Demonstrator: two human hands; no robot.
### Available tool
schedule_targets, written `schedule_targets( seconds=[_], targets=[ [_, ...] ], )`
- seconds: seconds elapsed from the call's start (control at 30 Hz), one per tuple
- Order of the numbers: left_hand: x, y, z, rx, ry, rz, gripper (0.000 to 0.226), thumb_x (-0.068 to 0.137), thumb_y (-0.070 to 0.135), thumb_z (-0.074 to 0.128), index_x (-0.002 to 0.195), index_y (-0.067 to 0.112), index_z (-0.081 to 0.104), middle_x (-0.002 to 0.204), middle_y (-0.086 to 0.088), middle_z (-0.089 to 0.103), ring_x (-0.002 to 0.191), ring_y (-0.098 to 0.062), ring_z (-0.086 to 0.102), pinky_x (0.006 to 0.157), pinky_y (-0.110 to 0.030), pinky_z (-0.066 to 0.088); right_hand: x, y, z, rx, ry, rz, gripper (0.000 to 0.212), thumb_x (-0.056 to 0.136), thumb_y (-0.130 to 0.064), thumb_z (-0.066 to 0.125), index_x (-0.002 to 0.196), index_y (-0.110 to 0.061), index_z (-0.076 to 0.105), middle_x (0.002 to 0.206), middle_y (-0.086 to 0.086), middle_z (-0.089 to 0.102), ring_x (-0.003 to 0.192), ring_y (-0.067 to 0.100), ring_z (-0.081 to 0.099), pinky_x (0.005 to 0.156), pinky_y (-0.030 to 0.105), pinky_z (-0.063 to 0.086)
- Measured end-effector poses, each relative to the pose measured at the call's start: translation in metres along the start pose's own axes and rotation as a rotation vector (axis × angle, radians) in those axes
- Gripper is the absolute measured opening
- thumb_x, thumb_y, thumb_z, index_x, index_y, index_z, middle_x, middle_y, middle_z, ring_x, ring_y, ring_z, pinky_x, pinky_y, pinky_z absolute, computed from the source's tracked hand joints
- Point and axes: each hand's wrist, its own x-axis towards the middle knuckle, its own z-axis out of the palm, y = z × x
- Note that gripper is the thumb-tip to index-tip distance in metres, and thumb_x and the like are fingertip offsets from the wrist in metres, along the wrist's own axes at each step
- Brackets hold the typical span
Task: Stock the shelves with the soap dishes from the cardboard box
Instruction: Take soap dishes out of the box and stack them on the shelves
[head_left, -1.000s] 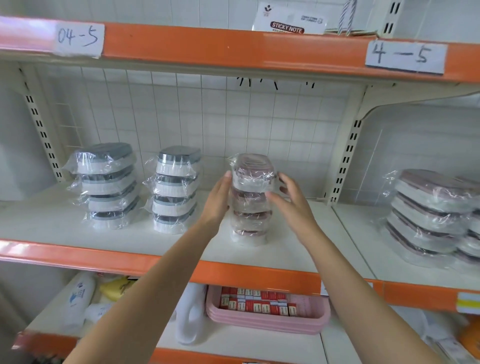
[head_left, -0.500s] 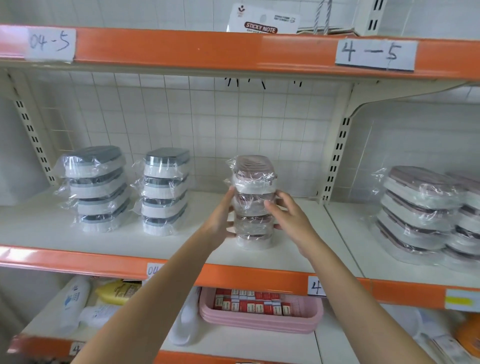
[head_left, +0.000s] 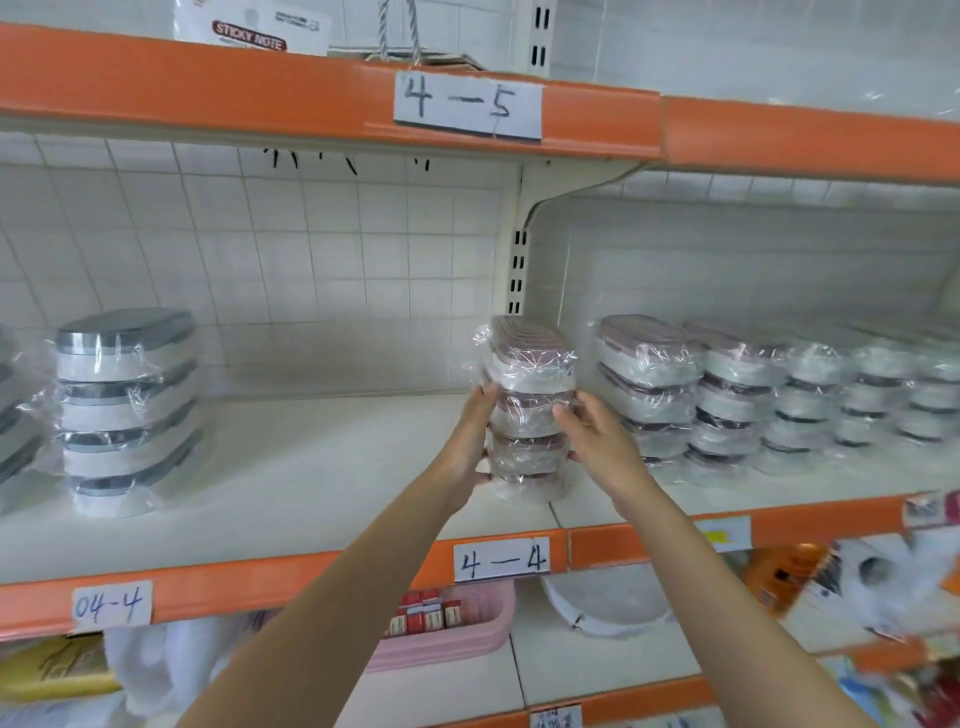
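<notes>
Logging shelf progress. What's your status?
Left hand and right hand grip pink-lidded stack. Stack on shelf. Neighbouring pink stacks close right.

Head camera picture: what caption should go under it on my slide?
Both hands, left and right, hold a wrapped stack of pink-lidded soap dishes on shelf 4-4.

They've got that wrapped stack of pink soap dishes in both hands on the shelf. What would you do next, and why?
Probably slide the stack right, up against the pink-lidded stacks. Both hands, left hand and right hand, grip its sides, and a gap separates it from that row.
</notes>
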Motion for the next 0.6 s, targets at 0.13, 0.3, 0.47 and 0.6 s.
schedule_targets(
  seconds=[0.13,0.3,0.47,0.6],
  targets=[
    [0.013,-0.004,0.028,-0.023,-0.014,-0.005,0.065,0.091,0.066,0.033,0.149,0.04,0.019,0.156,0.004,0.027,0.136,-0.032,0.036,0.106,-0.053,0.036,0.005,0.011,-0.024,-0.167,0.047,-0.038,0.033,0.098,-0.036,0.047,0.126,-0.02,0.054,0.114,-0.001,0.064,0.11,0.02,0.059,0.096,0.037,0.045],
    [0.022,-0.009,0.052,-0.057,-0.013,0.019,0.065,0.091,0.066,0.035,0.149,0.041,0.019,0.156,0.006,0.027,0.139,-0.032,0.031,0.109,-0.057,0.032,0.013,0.022,-0.044,-0.28,0.083,-0.052,0.035,0.097,-0.032,0.051,0.127,-0.015,0.057,0.116,0.004,0.067,0.11,0.021,0.061,0.09,0.027,0.043],
    [0.021,-0.011,0.051,-0.02,0.077,0.019,0.057,0.095,0.057,0.037,0.144,0.029,0.033,0.145,-0.001,0.04,0.13,-0.03,0.044,0.105,-0.048,0.04,0.007,0.031,-0.049,-0.355,0.187,-0.092,0.027,0.095,-0.031,0.054,0.109,-0.009,0.062,0.098,0.003,0.066,0.091,0.018,0.061,0.072,0.026,0.042],
    [0.002,-0.018,0.029,0.133,0.254,0.07,0.029,0.099,0.035,0.047,0.118,0.014,0.054,0.125,-0.009,0.057,0.108,-0.022,0.058,0.087,-0.031,0.05,-0.003,0.034,-0.033,-0.31,0.15,-0.209,0.022,0.091,-0.02,0.06,0.109,-0.009,0.057,0.094,0.005,0.065,0.082,0.019,0.058,0.071,0.028,0.043]
  ],
)
